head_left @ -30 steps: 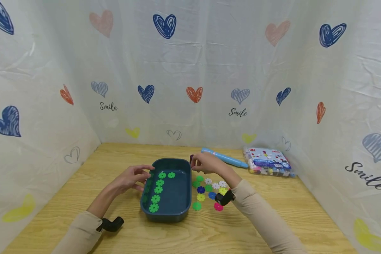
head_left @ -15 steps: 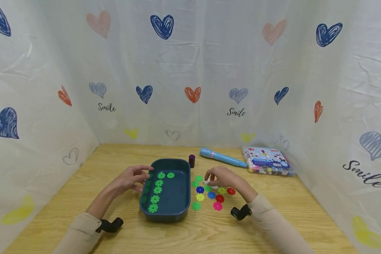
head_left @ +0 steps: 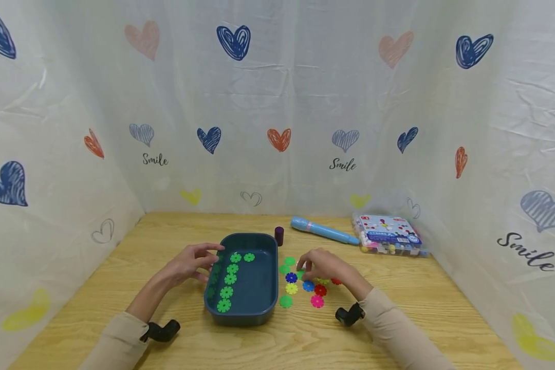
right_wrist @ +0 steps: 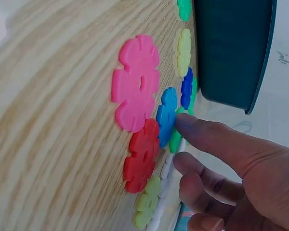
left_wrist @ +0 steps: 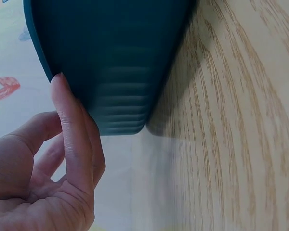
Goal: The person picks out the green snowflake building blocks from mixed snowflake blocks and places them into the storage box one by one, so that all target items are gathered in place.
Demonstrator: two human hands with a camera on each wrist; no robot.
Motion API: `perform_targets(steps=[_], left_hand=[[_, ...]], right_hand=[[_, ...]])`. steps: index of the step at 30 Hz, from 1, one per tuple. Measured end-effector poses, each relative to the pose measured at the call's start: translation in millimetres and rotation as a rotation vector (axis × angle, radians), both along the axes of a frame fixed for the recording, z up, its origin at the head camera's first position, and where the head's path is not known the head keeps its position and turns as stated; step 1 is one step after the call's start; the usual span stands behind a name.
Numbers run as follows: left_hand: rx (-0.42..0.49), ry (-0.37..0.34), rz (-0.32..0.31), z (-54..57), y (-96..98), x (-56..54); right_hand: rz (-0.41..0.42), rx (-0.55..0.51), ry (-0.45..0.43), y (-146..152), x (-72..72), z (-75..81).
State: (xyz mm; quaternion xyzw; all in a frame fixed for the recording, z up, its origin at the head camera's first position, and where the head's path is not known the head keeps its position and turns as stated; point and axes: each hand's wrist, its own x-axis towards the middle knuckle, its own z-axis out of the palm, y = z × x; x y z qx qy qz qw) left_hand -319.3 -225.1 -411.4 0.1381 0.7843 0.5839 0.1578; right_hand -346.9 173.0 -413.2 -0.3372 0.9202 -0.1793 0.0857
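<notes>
A dark teal rectangular tray (head_left: 242, 318) stands on the wooden table, with several green snowflake discs (head_left: 226, 292) along its left side and top. My left hand (head_left: 191, 264) touches the tray's left rim, fingers loosely bent; in the left wrist view a fingertip lies against the edge. To the right of the tray, my right hand (head_left: 326, 264) reaches down over loose discs. Its thumb tip touches or nearly touches a green disc (right_wrist: 176, 137), beside a light blue disc (right_wrist: 167, 117). The other fingertips sit apart from the thumb, and part of the discs is hidden below the hand.
Yellow, dark blue, red and pink discs (head_left: 317, 301) lie around the right hand. Behind them are a small dark purple cylinder (head_left: 279, 236), a light blue tube (head_left: 325, 230) and a clear plastic case (head_left: 390, 235). A printed curtain (head_left: 277, 103) encloses the table.
My right hand has moved from the purple cylinder at the tray's far right corner, leaving it standing, down to the loose discs. My left hand has stayed at the tray's rim.
</notes>
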Motion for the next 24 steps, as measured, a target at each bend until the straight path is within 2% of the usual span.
perform_targets(steps=[8,15,24], left_hand=[[-0.001,0.003,0.003,-2.0,-0.3,-0.9],[-0.003,0.005,0.004,-1.6,0.0,-1.0],[0.004,0.001,0.007,-1.7,-0.3,-0.7]], right_hand=[[-0.054,0.027,-0.031,-1.8,-1.5,-1.6],[-0.084,0.012,-0.094,-0.5,-3.0,-0.1],[-0.103,0.032,-0.051,-1.2,0.2,1.0]])
